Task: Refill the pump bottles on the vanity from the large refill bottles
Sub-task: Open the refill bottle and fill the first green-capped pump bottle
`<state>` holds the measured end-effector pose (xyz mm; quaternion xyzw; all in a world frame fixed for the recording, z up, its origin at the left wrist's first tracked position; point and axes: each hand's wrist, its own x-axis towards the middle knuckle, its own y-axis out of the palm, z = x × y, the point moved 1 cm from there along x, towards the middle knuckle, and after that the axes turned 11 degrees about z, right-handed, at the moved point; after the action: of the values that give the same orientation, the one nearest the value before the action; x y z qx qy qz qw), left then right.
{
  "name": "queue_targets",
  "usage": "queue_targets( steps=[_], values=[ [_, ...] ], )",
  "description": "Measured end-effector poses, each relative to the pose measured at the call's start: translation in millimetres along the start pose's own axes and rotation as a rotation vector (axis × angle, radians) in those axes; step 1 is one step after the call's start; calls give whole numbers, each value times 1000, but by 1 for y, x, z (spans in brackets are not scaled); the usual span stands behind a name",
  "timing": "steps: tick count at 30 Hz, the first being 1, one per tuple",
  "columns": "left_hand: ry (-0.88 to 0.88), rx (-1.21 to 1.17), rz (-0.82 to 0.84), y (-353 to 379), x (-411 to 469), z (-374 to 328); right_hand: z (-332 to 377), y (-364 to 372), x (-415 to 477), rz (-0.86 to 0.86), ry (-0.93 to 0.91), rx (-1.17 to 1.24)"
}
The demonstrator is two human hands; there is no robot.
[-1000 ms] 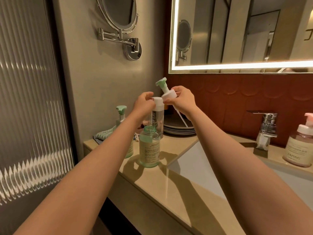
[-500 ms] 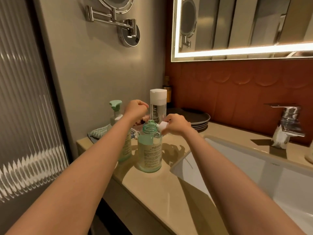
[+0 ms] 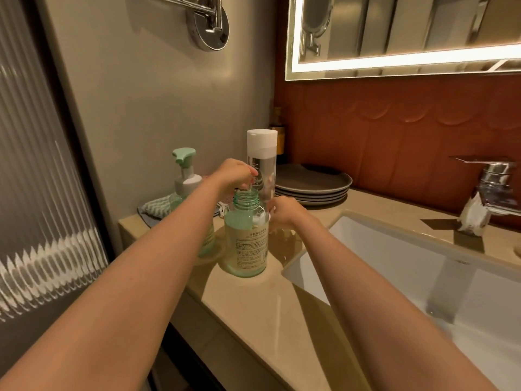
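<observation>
The right hand (image 3: pixel 284 211) has come down from up high and is now sitting low just behind the open green bottle (image 3: pixel 245 238), curling round what looks like a white pump head (image 3: pixel 259 220). Leftmost, a ribbed glass panel (image 3: pixel 42 193) is lining the room. A green-topped pump bottle (image 3: pixel 184 176) is standing on the beige bench (image 3: pixel 253 320). The left hand (image 3: pixel 234 173) is hovering over the open neck, fingers bunched, and I cannot tell whether it is gripping anything. A white sink (image 3: pixel 423 277) and chrome tap (image 3: pixel 490 184) are sitting rightward.
</observation>
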<state>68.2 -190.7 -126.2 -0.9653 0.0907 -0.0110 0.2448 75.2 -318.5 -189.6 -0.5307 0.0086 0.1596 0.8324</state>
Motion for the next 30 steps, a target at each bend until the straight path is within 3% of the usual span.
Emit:
queue_targets(
  steps=[6,15,25,30],
  values=[
    [-1,23,-2,-11,4,-10,1,-20,-2,-2,-83,107],
    [-22,-73,-114,-20,40,-25,12,-79,33,-374,-89,455],
    [-109,-127,-102,-9,73,-14,18,-53,80,-410,-54,588],
    [-100,-94,-56,-15,64,-17,18,-55,74,-515,-30,592]
  ],
)
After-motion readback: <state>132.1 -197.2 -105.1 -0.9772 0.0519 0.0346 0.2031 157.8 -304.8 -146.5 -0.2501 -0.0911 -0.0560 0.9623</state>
